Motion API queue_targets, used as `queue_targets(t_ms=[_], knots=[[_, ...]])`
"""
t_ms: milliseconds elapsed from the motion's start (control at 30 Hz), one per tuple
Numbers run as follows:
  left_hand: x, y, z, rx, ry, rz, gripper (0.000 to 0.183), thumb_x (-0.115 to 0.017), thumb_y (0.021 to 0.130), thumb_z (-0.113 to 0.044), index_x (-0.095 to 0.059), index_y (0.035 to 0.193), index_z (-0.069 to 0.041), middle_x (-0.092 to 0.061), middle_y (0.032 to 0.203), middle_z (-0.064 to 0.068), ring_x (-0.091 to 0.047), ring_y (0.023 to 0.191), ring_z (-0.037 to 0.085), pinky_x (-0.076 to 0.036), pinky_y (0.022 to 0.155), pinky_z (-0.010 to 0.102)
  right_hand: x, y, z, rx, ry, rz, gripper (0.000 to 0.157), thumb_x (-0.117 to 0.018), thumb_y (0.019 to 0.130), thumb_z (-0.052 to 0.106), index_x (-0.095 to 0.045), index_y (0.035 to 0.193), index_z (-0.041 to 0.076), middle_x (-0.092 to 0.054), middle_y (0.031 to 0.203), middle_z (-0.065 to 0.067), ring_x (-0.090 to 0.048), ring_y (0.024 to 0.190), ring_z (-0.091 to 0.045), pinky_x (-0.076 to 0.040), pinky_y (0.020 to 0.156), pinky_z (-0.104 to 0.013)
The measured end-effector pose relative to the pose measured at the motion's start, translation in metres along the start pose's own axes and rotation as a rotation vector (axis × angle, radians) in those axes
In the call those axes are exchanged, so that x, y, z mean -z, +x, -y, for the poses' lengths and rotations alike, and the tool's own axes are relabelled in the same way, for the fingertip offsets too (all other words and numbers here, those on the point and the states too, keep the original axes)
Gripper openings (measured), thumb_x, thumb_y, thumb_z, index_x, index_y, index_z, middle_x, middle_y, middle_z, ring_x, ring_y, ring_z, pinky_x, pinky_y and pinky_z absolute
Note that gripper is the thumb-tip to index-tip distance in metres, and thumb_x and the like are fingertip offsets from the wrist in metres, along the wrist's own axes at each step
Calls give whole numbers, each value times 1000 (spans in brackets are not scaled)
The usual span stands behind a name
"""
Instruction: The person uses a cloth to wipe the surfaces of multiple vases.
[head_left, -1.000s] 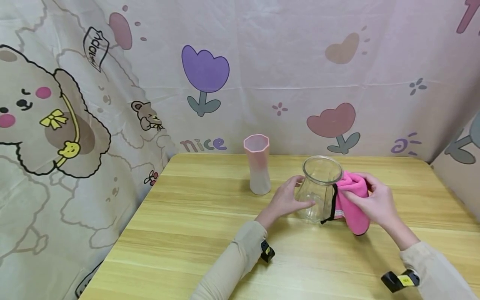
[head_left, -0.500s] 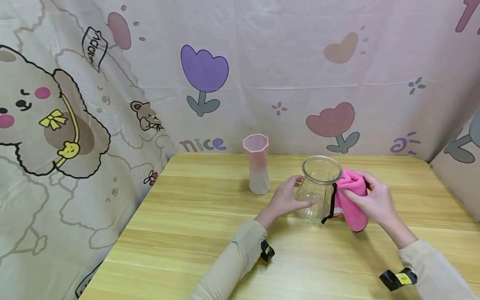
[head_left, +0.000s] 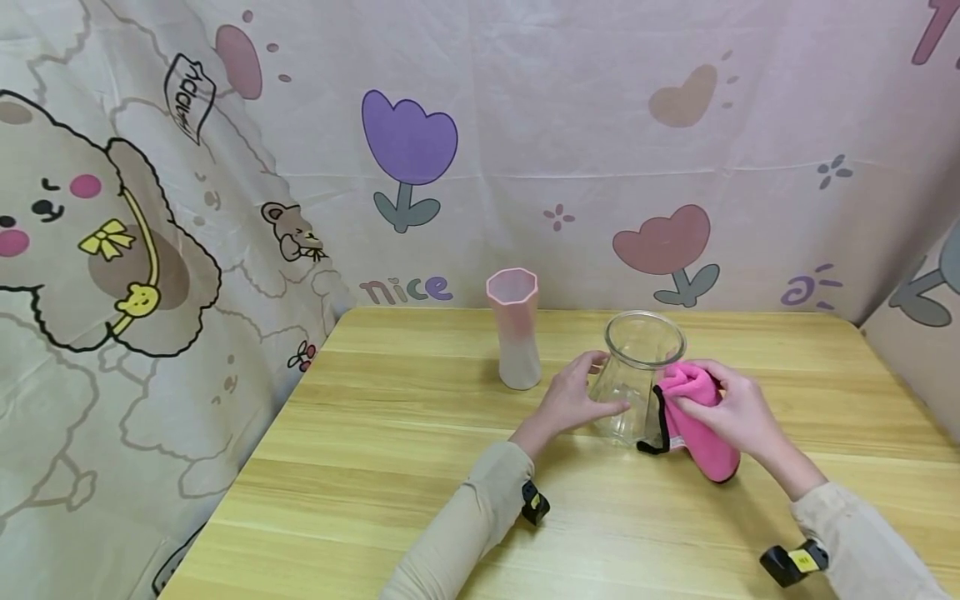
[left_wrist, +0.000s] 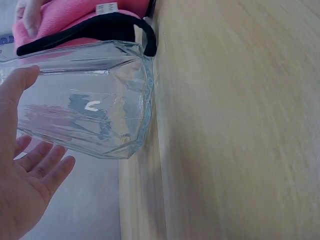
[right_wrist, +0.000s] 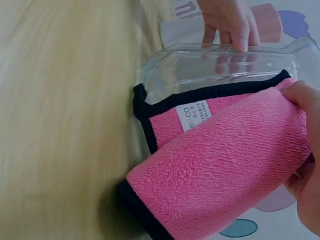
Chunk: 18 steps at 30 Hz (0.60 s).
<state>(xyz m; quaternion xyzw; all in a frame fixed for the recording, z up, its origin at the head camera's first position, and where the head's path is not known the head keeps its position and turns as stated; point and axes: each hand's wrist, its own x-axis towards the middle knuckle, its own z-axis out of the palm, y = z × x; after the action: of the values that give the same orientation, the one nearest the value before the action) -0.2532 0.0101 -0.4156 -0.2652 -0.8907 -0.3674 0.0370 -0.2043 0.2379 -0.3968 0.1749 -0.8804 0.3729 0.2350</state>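
A clear faceted glass vase (head_left: pixel 626 404) with a wide round rim stands upright on the table. My left hand (head_left: pixel 573 396) holds it from the left, thumb across the near side and fingers on the far side. In the left wrist view, the thumb of that hand (left_wrist: pixel 22 82) lies along the glass. On the other side, my right hand (head_left: pixel 731 408) pinches a folded pink towel (right_wrist: pixel 225 155) with black edging and a white label. The towel lies against the vase's right wall, and its lower end hangs down close to the tabletop.
Left of the glass vase stands a tall pink-and-white vase (head_left: pixel 517 333). The wooden table (head_left: pixel 360 467) ends at a printed fabric backdrop (head_left: pixel 525 125), which also hangs along the left side. Both wrists carry black straps.
My right hand rises slightly with the towel, then moves down and to the left along the glass vase's side. The left hand and the vase keep their place.
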Motion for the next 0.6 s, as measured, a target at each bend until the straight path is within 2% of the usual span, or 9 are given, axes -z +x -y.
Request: queue_targets(t_ms=[333, 600], knots=[[-2, 0, 2, 1, -40, -12, 75, -76, 70, -39, -42, 131, -13, -50, 127, 0, -52, 109, 12, -46, 87, 20, -1, -6, -8, -35, -121, 169, 43, -77, 67, 10, -59, 105, 0, -63, 81, -10, -49, 63, -9, -42, 49, -20], [-3, -1, 3, 1, -69, -18, 74, -77, 70, -37, -42, 130, -13, -50, 127, 1, -52, 109, 13, -46, 86, 19, -8, -13, -19, -39, -193, 312, 40, -74, 66, 12, -59, 100, -1, -58, 72, -1, -46, 58, -10, -38, 46, -20]])
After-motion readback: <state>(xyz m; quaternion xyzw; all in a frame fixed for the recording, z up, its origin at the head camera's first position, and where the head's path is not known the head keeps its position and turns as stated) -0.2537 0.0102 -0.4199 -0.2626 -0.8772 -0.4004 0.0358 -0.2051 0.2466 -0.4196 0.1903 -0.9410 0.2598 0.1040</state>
